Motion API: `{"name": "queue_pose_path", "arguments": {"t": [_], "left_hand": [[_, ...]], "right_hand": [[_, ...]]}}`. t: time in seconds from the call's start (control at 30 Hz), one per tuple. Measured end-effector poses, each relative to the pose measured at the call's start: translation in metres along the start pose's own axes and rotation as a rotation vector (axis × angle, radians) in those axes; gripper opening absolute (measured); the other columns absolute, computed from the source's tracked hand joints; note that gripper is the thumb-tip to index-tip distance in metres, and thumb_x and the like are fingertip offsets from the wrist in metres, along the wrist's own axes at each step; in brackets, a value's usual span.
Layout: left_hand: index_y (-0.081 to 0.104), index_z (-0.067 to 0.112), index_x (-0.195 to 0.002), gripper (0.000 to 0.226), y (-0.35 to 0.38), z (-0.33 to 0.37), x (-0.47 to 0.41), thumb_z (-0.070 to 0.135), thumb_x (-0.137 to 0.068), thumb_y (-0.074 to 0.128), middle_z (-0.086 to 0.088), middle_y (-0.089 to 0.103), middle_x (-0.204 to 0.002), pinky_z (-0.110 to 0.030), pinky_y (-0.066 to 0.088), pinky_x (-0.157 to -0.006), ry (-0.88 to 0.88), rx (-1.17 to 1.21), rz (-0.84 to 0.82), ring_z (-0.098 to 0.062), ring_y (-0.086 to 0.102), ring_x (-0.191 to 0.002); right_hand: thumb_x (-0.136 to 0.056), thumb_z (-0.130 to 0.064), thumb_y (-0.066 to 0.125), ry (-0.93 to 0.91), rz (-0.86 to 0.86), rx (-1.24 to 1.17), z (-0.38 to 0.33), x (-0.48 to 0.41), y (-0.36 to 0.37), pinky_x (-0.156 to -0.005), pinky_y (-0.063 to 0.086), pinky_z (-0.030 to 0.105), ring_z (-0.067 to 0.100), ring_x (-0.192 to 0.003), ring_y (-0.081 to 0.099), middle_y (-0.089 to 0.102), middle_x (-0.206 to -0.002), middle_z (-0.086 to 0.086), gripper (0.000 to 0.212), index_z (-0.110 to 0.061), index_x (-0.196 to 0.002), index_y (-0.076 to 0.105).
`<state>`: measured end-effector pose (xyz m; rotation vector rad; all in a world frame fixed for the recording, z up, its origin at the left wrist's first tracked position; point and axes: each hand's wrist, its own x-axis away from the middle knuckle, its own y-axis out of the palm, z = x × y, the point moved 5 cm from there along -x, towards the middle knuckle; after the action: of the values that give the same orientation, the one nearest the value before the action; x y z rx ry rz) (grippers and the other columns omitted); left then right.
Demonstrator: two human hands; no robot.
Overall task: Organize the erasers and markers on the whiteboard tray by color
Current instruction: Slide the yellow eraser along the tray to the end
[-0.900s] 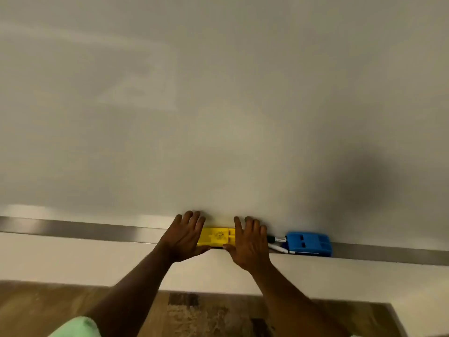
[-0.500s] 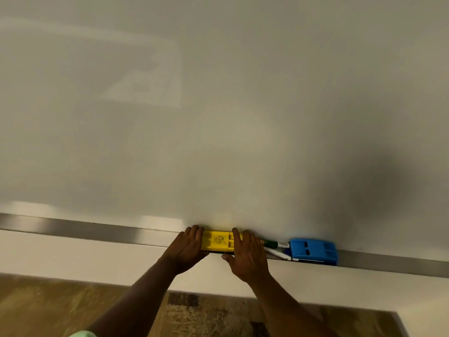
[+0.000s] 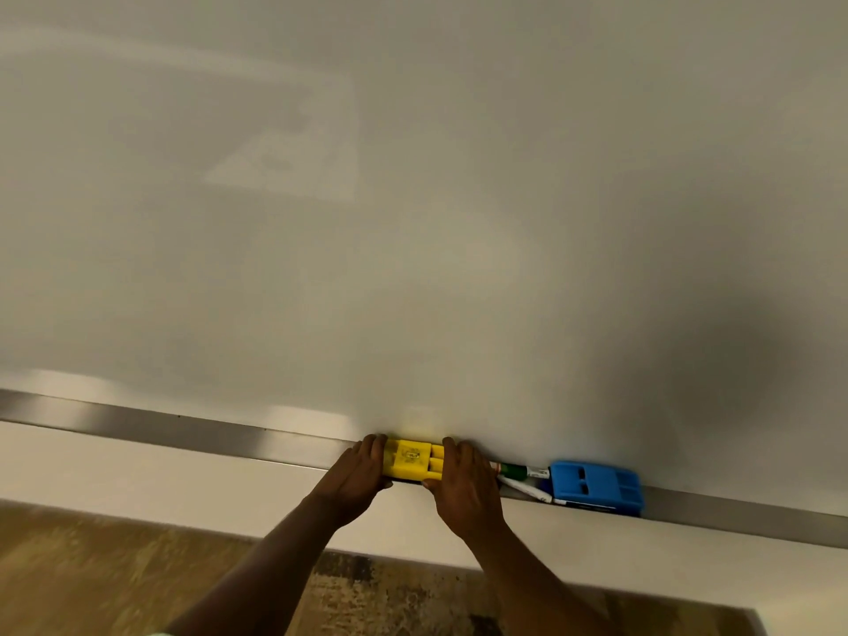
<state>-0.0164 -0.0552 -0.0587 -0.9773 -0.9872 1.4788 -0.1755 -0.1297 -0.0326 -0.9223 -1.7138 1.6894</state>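
Observation:
A yellow eraser point(image 3: 412, 460) sits on the metal whiteboard tray point(image 3: 183, 431). My left hand point(image 3: 360, 472) presses against its left end and my right hand point(image 3: 463, 484) against its right end, so both hands hold it between them. Just right of my right hand lie a green-capped marker point(image 3: 521, 471) and a second white-barrelled marker point(image 3: 527, 490), partly hidden by the hand. A blue eraser point(image 3: 594, 486) rests on the tray beyond the markers, touching their ends.
The whiteboard point(image 3: 413, 222) fills the view above the tray. Below the tray is a white wall strip point(image 3: 137, 479), then wood-patterned floor point(image 3: 92, 580). The tray runs on bare to the left and right point(image 3: 757, 521).
My hands have closed in on the yellow eraser from both ends. The view has shifted, so the tray and objects sit lower and further right in the frame.

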Motion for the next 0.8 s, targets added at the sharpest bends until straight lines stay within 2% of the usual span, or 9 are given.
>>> {"name": "queue_pose_path", "arguments": {"t": [0.07,0.1,0.27,0.43,0.63,0.8], "left_hand": [[0.032,-0.006,-0.139,0.07,0.002,-0.001,-0.002,0.018,-0.085,0.069,-0.023,0.044,-0.137,-0.037,0.042,-0.099,-0.041,0.084,0.006,-0.034,0.051,-0.119],[0.028,-0.004,-0.141,0.069,0.002,-0.002,-0.003,0.018,-0.087,0.066,-0.021,0.04,-0.14,-0.034,0.04,-0.101,-0.066,0.118,0.014,-0.032,0.048,-0.122],[0.026,-0.002,-0.143,0.07,-0.002,-0.009,0.0,0.014,-0.087,0.066,-0.018,0.035,-0.144,-0.033,0.039,-0.102,-0.132,0.184,0.023,-0.031,0.045,-0.126],[0.031,0.0,-0.141,0.065,-0.013,-0.019,0.011,0.014,-0.087,0.066,-0.017,0.04,-0.14,-0.032,0.042,-0.097,-0.138,0.181,0.041,-0.03,0.049,-0.12],[0.034,-0.002,-0.139,0.061,-0.054,-0.042,0.041,0.024,-0.091,0.062,-0.017,0.041,-0.138,-0.031,0.041,-0.096,-0.12,0.096,0.091,-0.029,0.051,-0.116],[0.036,-0.005,-0.138,0.062,-0.097,-0.073,0.069,0.029,-0.092,0.06,-0.023,0.041,-0.14,-0.038,0.045,-0.094,-0.159,-0.022,0.152,-0.037,0.054,-0.113]], "right_hand": [[-0.047,-0.057,0.087,0.002,0.018,-0.025,0.0,-0.002,0.001,-0.061,0.058,0.034,0.023,-0.075,0.067,0.067,-0.09,0.008,0.08,-0.009,-0.107,0.066],[-0.046,-0.057,0.087,0.004,0.025,-0.041,0.001,-0.002,0.001,-0.062,0.058,0.033,0.021,-0.076,0.067,0.066,-0.09,0.006,0.08,-0.01,-0.106,0.066],[-0.056,-0.058,0.082,-0.056,0.047,-0.086,-0.001,0.0,0.0,-0.067,0.056,0.034,0.022,-0.079,0.064,0.062,-0.092,0.006,0.068,-0.011,-0.103,0.063],[-0.077,-0.055,0.069,-0.14,0.062,-0.207,-0.009,-0.003,-0.001,-0.086,0.05,0.039,0.026,-0.1,0.056,0.057,-0.111,0.01,0.064,-0.009,-0.119,0.056],[-0.07,-0.049,0.078,-0.271,0.12,-0.284,-0.045,-0.012,-0.024,-0.077,0.054,0.044,0.032,-0.092,0.06,0.061,-0.103,0.015,0.064,-0.004,-0.112,0.06],[-0.064,-0.044,0.083,-0.345,0.18,-0.314,-0.096,-0.021,-0.047,-0.071,0.055,0.044,0.032,-0.082,0.062,0.061,-0.096,0.013,0.06,-0.006,-0.105,0.061]]}}
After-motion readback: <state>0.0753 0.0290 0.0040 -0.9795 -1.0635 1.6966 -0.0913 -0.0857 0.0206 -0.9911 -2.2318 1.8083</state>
